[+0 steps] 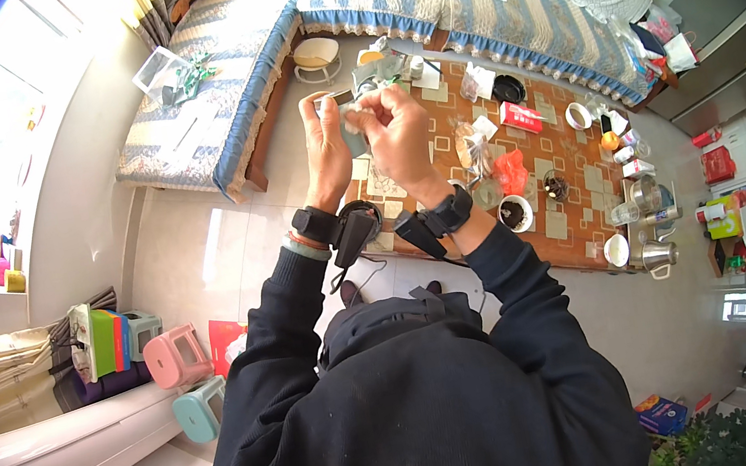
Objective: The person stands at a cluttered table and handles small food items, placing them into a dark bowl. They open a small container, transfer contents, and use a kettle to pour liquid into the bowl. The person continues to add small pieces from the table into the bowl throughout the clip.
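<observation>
Both my hands are raised close together over the left end of a patterned table [565, 221]. My left hand [326, 145] grips a greyish, flat-looking item [356, 142] between thumb and fingers; its exact kind cannot be told. My right hand [399, 137] pinches a small whitish, crumpled piece [351, 119] against that item. A black strap with a device sits on each wrist. Behind the hands, a white jar [417, 66] and grey-green plastic wrapping lie at the table's far left corner. Below my left wrist is a dark round object [363, 214], partly hidden by the wrist device.
On the table are a red box [521, 117], a red plastic bag [511, 172], a white pot with dark contents [515, 213], a black bowl [508, 88] and a steel kettle [659, 255]. A covered sofa [373, 2] runs behind. Plastic stools [177, 357] stand at left.
</observation>
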Available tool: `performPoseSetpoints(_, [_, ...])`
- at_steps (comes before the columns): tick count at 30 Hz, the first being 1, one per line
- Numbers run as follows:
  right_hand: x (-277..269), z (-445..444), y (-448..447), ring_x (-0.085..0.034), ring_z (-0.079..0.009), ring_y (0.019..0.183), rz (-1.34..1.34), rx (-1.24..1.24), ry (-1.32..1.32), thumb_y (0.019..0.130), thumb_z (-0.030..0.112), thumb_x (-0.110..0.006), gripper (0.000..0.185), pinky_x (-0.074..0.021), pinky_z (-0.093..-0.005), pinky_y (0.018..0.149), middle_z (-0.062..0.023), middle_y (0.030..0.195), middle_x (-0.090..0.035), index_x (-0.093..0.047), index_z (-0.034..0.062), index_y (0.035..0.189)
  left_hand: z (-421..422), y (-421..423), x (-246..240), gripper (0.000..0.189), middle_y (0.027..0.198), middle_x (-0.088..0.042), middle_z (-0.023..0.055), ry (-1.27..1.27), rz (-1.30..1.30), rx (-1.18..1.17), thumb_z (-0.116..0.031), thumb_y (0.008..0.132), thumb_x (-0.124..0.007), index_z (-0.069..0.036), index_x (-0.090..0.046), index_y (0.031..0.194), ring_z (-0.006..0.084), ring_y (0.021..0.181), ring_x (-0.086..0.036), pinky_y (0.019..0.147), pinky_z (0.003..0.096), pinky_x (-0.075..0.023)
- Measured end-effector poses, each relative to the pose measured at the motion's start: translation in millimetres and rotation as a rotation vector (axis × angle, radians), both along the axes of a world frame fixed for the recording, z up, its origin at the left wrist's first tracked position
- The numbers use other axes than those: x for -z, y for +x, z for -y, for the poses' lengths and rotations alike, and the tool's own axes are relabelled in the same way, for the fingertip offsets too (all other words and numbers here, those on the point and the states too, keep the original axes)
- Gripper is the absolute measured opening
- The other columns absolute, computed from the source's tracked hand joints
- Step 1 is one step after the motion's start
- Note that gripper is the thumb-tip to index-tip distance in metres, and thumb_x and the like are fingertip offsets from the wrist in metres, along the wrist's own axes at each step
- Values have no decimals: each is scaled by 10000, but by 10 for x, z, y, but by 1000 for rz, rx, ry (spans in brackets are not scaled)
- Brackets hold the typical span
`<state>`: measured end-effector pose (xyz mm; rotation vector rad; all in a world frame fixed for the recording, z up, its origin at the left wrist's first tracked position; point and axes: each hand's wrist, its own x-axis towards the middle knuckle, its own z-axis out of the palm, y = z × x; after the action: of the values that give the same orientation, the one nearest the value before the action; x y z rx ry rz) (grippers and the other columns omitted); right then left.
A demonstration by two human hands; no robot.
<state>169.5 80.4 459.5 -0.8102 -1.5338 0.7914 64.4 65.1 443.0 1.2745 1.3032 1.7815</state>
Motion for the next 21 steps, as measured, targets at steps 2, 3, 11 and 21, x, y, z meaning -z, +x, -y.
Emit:
performPoseSetpoints(2, [-10,-3,-20,-566,-110,624,-60,6,-48,792,-4,-704,100,-462,-254,556,-41,759,-571,-615,-19,833,-12,-3,-13,320,854,-435,15,24,-14,-15,-358,1016,-394,-62,-427,1135,96,769,-429,665,233,-395])
performPoseSetpoints(3, [-8,9,-21,-557,-138,607,-71,1,-27,779,-12,-703,92,-460,-274,558,-62,757,-565,-618,-15,815,-11,-6,-23,317,856,-436,14,6,22,8,-354,1017,-396,-61,-427,1135,93,773,-429,667,232,-395])
performPoseSetpoints(11, [18,40,16,-536,-61,570,-31,25,23,798,6,-716,108,-439,-221,520,-9,711,-575,-614,-16,826,29,-9,-70,298,853,-446,21,-24,24,57,-334,1015,-403,-59,-432,1126,101,800,-434,720,254,-404])
performPoseSetpoints(21, [-29,13,119,-604,-73,626,43,-106,-7,809,-1,-701,94,-485,-213,531,-19,739,-585,-610,-13,824,16,-6,-33,319,875,-436,23,26,28,74,-340,1017,-383,-38,-448,1097,97,812,-398,740,249,-378])
